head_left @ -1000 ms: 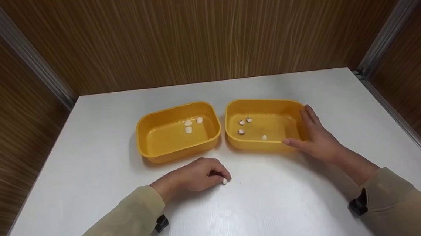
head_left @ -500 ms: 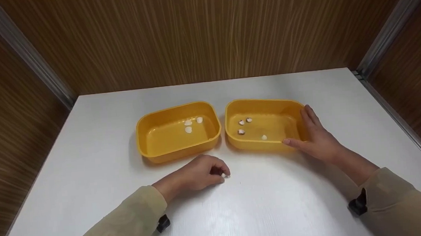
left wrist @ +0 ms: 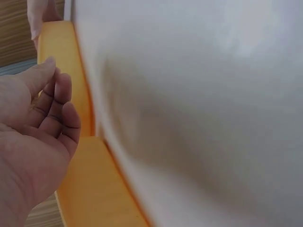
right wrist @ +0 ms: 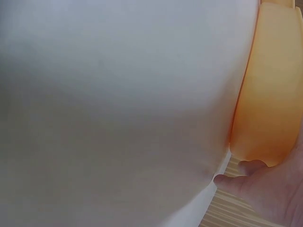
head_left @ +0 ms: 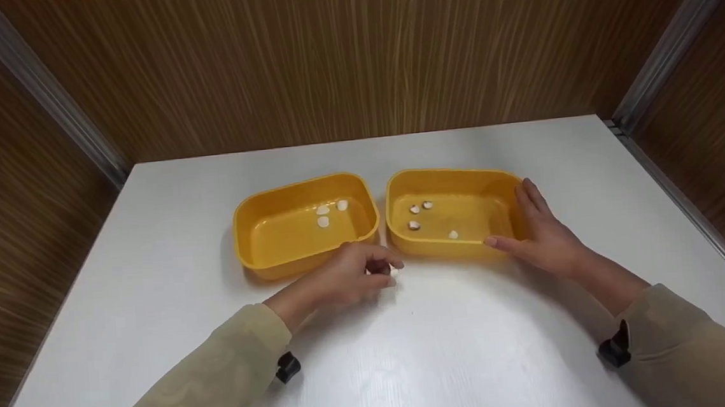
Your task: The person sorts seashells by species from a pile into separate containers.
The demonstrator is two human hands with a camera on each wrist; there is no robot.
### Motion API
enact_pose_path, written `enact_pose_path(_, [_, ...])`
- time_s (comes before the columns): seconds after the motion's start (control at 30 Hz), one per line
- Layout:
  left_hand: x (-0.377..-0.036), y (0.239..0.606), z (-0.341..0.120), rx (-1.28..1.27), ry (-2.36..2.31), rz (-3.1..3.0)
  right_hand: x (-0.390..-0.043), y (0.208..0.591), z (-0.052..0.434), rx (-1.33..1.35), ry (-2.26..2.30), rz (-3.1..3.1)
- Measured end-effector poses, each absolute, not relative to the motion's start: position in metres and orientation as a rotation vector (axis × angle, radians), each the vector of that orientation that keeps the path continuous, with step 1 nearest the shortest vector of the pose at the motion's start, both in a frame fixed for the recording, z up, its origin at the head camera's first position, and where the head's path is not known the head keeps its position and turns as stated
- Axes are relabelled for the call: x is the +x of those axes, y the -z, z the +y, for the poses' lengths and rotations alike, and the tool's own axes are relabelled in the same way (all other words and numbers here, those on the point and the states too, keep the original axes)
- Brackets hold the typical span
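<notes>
In the head view, my left hand (head_left: 348, 275) pinches a small whitish piece (head_left: 394, 272) between thumb and index finger. It hovers over the table just in front of the left yellow bin (head_left: 296, 263), overlapping its near right corner. The left wrist view shows the other fingers of that hand loosely curled, with the piece hidden. My right hand (head_left: 550, 241) rests against the right end of the right yellow bin (head_left: 429, 248), thumb at the front rim and straight fingers along the end wall.
Inside the left bin lie 3 pale flat round pieces (head_left: 323, 221). The right bin holds several small pieces, some white with dark edges (head_left: 414, 225) and one plain white piece (head_left: 453, 235). Wood-grain panels (head_left: 352, 57) enclose the white table (head_left: 462, 350).
My left hand has lifted the whitish piece from the table and moved it forward toward the bins. My right hand has stayed at the right bin.
</notes>
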State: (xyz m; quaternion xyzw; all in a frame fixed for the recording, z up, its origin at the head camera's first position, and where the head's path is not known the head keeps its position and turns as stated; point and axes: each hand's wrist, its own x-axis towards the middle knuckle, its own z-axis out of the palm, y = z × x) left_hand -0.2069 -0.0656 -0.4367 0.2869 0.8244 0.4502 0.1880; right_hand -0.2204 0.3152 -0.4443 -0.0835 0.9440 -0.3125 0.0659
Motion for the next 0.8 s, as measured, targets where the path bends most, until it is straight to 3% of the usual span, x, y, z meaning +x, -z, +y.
enact_pose_path(0.33, [-0.233, 0.410, -0.046, 0.783, -1.378, 2.379, -0.221, 0.444, 0.314, -0.259, 0.930, 2.856])
enact_pose_path(0.8, [-0.261, 0.400, -0.022, 0.600, -1.467, 2.359, -0.219, 0.447, 0.313, -0.259, 0.976, 2.839])
